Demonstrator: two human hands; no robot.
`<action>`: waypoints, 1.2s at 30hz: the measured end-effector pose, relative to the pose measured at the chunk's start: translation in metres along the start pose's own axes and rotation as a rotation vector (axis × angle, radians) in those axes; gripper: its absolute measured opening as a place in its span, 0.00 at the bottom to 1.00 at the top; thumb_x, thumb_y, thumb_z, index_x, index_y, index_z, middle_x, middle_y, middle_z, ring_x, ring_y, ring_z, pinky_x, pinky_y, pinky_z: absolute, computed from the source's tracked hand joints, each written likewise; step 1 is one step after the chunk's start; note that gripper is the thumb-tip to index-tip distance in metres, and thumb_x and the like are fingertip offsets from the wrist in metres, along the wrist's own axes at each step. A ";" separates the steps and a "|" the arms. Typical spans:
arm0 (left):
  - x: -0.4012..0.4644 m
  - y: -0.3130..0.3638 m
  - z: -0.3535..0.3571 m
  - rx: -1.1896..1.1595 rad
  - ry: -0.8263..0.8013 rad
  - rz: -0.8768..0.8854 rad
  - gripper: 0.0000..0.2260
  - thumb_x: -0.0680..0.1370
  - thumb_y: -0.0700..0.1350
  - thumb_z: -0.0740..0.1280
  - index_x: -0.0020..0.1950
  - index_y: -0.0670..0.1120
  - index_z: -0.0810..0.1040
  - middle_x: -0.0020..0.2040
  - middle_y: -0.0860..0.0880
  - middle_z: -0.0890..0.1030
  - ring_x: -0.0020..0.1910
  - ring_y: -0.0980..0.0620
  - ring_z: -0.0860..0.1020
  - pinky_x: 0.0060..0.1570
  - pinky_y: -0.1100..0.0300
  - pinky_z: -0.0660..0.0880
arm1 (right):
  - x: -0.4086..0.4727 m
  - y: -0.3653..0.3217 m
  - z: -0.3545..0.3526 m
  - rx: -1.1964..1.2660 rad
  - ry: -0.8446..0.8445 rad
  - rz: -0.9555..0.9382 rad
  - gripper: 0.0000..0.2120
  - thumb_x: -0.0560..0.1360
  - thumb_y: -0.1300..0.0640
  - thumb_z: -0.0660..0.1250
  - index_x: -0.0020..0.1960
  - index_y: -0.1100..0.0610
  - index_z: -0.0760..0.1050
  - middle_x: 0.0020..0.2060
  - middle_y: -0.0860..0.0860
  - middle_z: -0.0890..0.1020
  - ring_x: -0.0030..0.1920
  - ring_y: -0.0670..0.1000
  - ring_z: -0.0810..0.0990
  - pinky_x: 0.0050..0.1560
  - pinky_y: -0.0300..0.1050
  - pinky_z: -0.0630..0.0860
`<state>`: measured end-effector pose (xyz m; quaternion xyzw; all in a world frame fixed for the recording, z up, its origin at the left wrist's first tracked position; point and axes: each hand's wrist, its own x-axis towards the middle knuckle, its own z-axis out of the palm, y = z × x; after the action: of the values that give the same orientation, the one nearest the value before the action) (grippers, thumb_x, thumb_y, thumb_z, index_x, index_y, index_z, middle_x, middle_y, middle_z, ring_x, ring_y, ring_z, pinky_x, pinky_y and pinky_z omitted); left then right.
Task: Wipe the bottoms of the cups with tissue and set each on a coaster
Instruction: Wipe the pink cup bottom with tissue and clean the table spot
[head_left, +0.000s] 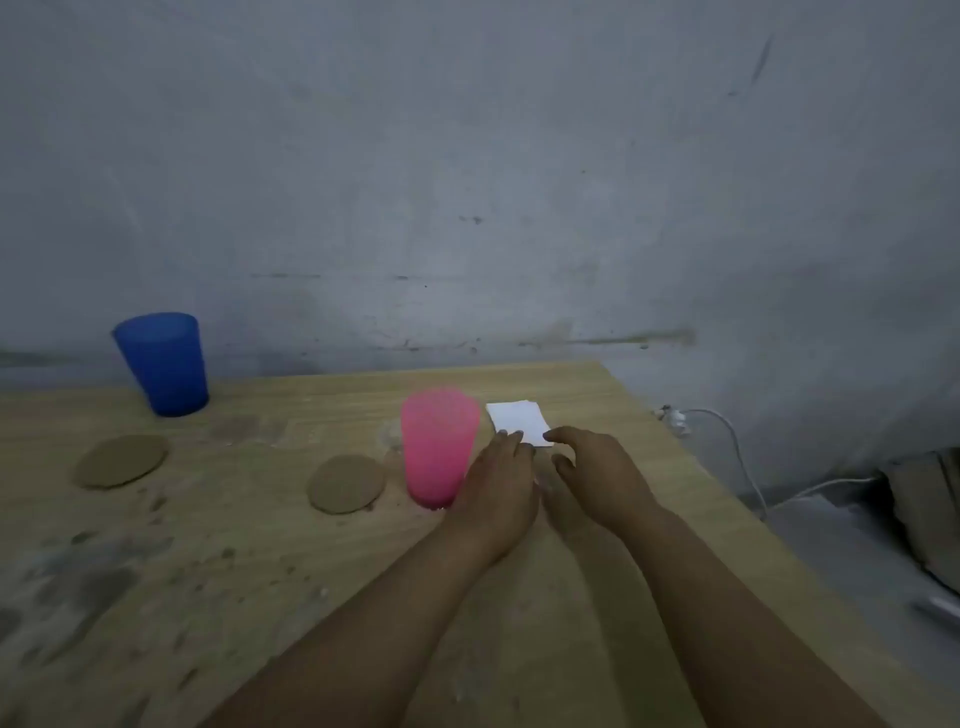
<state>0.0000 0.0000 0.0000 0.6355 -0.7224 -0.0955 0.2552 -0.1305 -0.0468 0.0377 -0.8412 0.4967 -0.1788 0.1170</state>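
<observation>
2 hands out over the counter (597, 395), both at the near edge of the folded white tissue (518, 429). Left hand (498, 488) flat and relaxed, fingertips touching or just short of the tissue's near-left corner; cannot tell which. Right hand (597, 475) loosely spread, fingers slightly bent, tips over the tissue's near-right corner, nothing gripped yet. Tissue lying flat, just right of the pink cup (439, 449), not lifted.

Pink cup upright, mouth up, standing on bare wood just left of the left hand, beside but not on the near coaster (346, 484). Blue cup (163, 364) upright too, well apart at the far left near the wall (467, 156). Far coaster (122, 460) in front of the blue cup, also bare. Both cups off their coasters, so no cup finished.

Step in hand, by the look of it: picking up the tissue, the very start. Next move likely calls for a pinch on the thin sheet's edge, then lifting and tipping the pink cup to reach its base. White cable (727, 431) hanging off the right side of the counter.
</observation>
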 end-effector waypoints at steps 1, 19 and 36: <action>0.010 -0.004 0.004 0.025 0.012 -0.025 0.21 0.79 0.37 0.54 0.73 0.38 0.61 0.76 0.41 0.58 0.76 0.46 0.52 0.73 0.56 0.50 | 0.009 0.006 0.003 -0.006 0.015 0.003 0.17 0.76 0.61 0.60 0.64 0.55 0.73 0.62 0.52 0.78 0.62 0.53 0.75 0.60 0.46 0.71; 0.051 -0.010 0.024 0.058 0.221 -0.212 0.07 0.74 0.34 0.58 0.42 0.44 0.72 0.46 0.43 0.77 0.46 0.44 0.76 0.37 0.56 0.63 | 0.057 0.028 0.035 -0.106 0.136 -0.077 0.10 0.74 0.60 0.62 0.44 0.55 0.82 0.39 0.57 0.82 0.43 0.58 0.77 0.45 0.52 0.72; 0.041 -0.011 0.032 0.001 0.181 -0.091 0.08 0.74 0.38 0.60 0.36 0.47 0.69 0.37 0.47 0.76 0.36 0.47 0.76 0.32 0.56 0.66 | 0.064 0.039 0.033 0.036 0.006 0.149 0.16 0.76 0.55 0.63 0.63 0.55 0.72 0.56 0.58 0.79 0.56 0.58 0.75 0.55 0.49 0.72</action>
<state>-0.0084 -0.0476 -0.0219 0.6739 -0.6667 -0.0487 0.3145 -0.1199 -0.1208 0.0049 -0.7990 0.5551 -0.1812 0.1436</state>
